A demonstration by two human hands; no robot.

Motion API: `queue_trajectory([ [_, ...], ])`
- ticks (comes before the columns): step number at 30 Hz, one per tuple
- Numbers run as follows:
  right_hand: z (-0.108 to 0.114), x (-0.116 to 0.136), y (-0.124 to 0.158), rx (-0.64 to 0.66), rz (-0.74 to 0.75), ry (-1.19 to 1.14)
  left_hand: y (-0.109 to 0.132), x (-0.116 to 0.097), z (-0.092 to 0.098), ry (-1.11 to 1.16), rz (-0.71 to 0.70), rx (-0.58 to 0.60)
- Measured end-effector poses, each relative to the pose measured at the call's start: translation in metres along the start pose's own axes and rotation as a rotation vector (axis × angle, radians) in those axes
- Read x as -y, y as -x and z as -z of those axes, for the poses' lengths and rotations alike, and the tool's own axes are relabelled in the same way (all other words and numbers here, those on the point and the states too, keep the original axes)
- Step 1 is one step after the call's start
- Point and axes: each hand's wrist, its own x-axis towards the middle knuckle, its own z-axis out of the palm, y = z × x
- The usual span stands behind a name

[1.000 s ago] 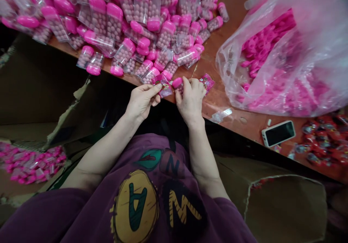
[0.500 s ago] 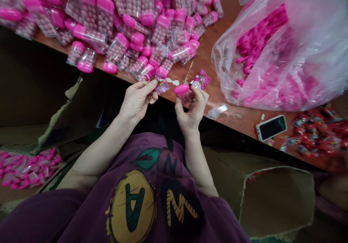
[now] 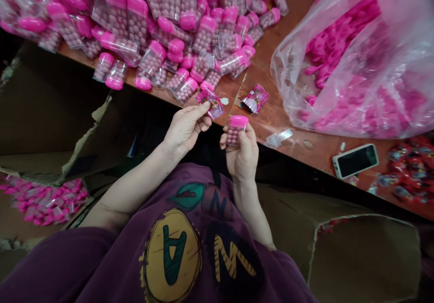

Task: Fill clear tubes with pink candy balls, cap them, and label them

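My right hand [image 3: 242, 151] is closed around a small clear candy bottle [image 3: 235, 129] with a pink cap, held upright just off the table's near edge. My left hand [image 3: 186, 126] pinches a small pink printed wrapper [image 3: 210, 101] between thumb and fingers, a little to the left of the bottle. A second pink wrapper [image 3: 256, 98] lies flat on the brown table [image 3: 271, 118] just beyond my right hand.
A big heap of pink-capped candy bottles [image 3: 162, 18] covers the table's far left. A clear plastic bag of pink caps [image 3: 356, 59] sits at right. A phone [image 3: 355, 160] and red packets [image 3: 407, 172] lie near the right edge. Cardboard boxes [image 3: 366, 258] stand below; one at left holds pink packs [image 3: 44, 199].
My right hand lifted the bottle off the table edge, drew it toward me and turned it upright. My left hand kept its pinch on the wrapper.
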Motion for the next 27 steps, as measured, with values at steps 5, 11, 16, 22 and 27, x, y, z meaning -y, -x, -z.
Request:
queue_trajectory([
  [5, -0.007, -0.009, 0.010, -0.002, 0.075, 0.115, -0.001, 0.004, -0.006, -0.017, 0.016, -0.005],
  [11, -0.010, -0.016, 0.007, -0.046, 0.130, 0.154, -0.002, 0.012, -0.004, -0.026, 0.012, 0.067],
  [16, -0.009, -0.018, 0.003, -0.097, 0.112, 0.177, -0.002, 0.017, -0.002, -0.035, 0.007, 0.077],
  [22, -0.004, -0.023, -0.001, -0.101, 0.133, 0.089, -0.003, 0.019, -0.001, -0.012, 0.014, 0.096],
  [27, -0.001, -0.029, -0.003, -0.077, 0.163, 0.092, -0.003, 0.019, -0.001, 0.003, 0.042, 0.079],
])
